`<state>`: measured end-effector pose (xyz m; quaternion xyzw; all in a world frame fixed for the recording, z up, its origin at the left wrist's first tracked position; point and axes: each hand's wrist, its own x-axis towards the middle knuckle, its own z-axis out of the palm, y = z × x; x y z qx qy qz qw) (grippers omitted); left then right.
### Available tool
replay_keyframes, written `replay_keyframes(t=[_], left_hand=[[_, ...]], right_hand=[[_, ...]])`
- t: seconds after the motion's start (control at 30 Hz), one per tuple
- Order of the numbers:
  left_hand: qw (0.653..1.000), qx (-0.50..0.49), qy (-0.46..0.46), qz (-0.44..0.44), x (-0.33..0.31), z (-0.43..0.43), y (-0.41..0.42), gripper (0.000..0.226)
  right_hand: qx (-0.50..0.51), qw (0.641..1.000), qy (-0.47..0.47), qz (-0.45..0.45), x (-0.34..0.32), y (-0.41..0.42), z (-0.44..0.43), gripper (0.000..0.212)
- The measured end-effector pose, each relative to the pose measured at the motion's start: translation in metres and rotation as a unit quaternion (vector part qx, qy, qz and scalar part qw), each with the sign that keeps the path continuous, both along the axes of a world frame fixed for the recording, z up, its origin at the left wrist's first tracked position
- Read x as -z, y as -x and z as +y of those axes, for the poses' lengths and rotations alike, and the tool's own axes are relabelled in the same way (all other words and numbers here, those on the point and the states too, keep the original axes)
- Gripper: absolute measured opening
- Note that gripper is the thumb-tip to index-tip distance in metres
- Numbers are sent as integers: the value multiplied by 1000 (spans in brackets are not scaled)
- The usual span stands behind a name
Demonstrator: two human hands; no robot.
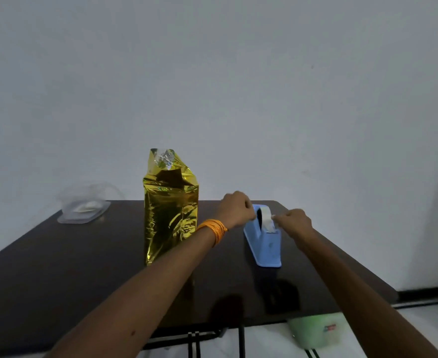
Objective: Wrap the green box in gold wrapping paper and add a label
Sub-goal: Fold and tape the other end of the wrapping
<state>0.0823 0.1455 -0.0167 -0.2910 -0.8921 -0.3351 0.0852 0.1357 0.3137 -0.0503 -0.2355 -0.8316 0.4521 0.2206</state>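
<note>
Two hands meet at the blue tape dispenser (pixel 263 245): the left hand (pixel 234 209) fingers clasp its top, the right hand (pixel 294 220) apparently pinches the tape (pixel 267 220).

- A plain room, likely in a home: a dark glossy table (pixel 57 267) stands against a bare pale wall (pixel 238 73).
- Below the table: white floor tiles (pixel 437 324), dark skirting (pixel 424 293), a green plastic tub (pixel 313 332).
- On the table: a blue tape dispenser (pixel 263 244) and a gold-wrapped box (pixel 170 215).
</note>
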Motion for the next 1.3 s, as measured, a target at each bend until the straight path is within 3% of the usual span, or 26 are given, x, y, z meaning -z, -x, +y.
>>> replay_keyframes(t=[0.13,0.27,0.37,0.57,0.77,0.87,1.13,1.3], left_hand=[[993,34,31,-105,43,21,0,26],[993,39,14,-110,60,28,3,57],[993,43,-8,-111,66,28,7,55],[992,43,-26,-116,71,29,5,52],[993,28,-17,-114,71,30,-1,60],[992,24,-28,-117,72,30,-4,59],[995,23,-32,-95,72,29,-8,61],[994,34,-40,-97,74,29,-8,56]], right_hand=[[-28,993,109,-29,23,-6,8,34],[-57,987,153,-13,21,-7,6,26],[-63,981,180,-9,14,-8,2,16],[-51,980,192,-15,3,-5,1,17],[-5,996,90,26,-8,-3,-9,34],[-2,997,62,45,-10,-16,-15,22],[4,988,147,56,21,-38,-25,35],[15,989,133,66,35,-42,-26,32]])
